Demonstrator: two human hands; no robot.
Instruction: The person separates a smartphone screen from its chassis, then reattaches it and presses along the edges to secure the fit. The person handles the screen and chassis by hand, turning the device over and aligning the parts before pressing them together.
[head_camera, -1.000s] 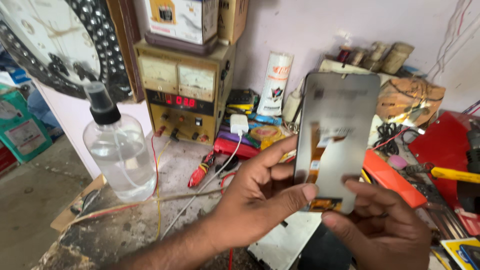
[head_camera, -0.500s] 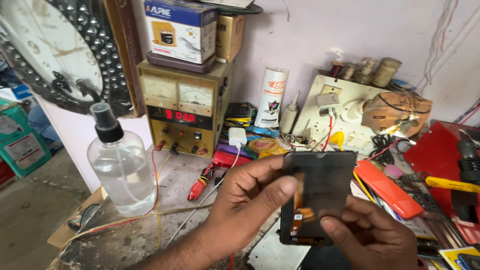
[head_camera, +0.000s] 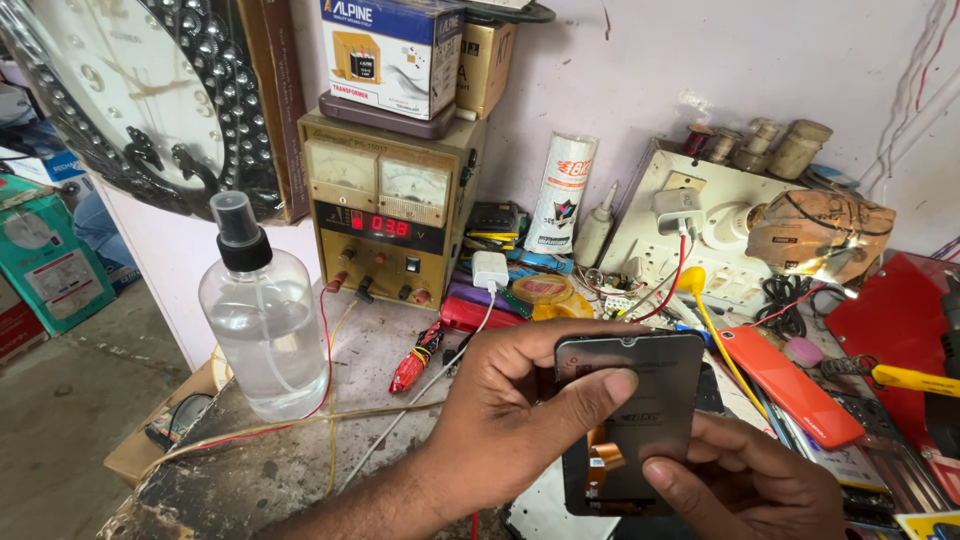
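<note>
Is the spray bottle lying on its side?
No, the spray bottle stands upright on the bench, left of the hands holding the phone screen.

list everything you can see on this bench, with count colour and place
phone screen panel: one, dark grey with an orange flex strip, held over the front of the bench
spray bottle: one, clear with black nozzle, left on the bench
bench power supply: one, tan with red digits, back left
cardboard box: one, blue and white, on top of the power supply
wall clock: one, white face with black beaded rim, upper left
tube: one, white and red, upright by the wall
socket board: one, white, back centre
charger plug: one, white, beside the power supply
phone back cover: one, orange-red, right of the panel
hands: left and right, both gripping the panel
</note>
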